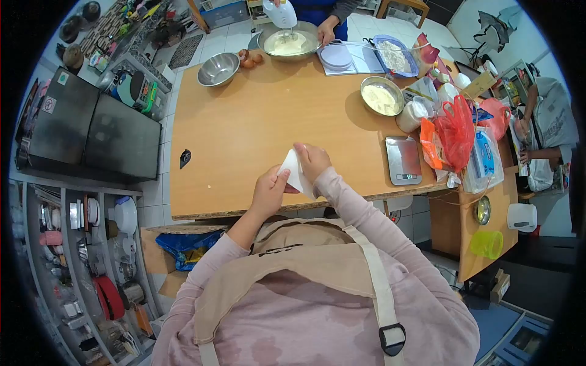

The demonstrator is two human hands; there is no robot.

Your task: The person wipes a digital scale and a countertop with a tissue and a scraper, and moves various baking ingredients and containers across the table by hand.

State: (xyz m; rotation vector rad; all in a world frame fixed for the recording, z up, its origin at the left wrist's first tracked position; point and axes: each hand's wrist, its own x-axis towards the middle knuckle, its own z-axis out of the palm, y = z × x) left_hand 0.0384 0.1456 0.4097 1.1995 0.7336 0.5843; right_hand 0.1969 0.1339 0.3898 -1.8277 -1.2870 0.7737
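Observation:
A white triangular piece, perhaps paper [295, 173], is held between my two hands above the near part of the wooden table [244, 134]. My left hand [269, 188] pinches its left side with thumb and fingers. On the other side, my right hand [313, 161] grips it near the top, fingers closed over its edge. Its lower corner hangs by my right wrist. A small black scrap [185, 158] lies on the table to the left.
Across the table, another person's hand [328, 30] steadies a metal bowl of pale batter [288, 56] under a white hand mixer [281, 13]. Eggs [249, 60] and a steel bowl [218, 69] sit nearby. At right are a kitchen scale [403, 160], bowl of powder [382, 96] and red bag [456, 131].

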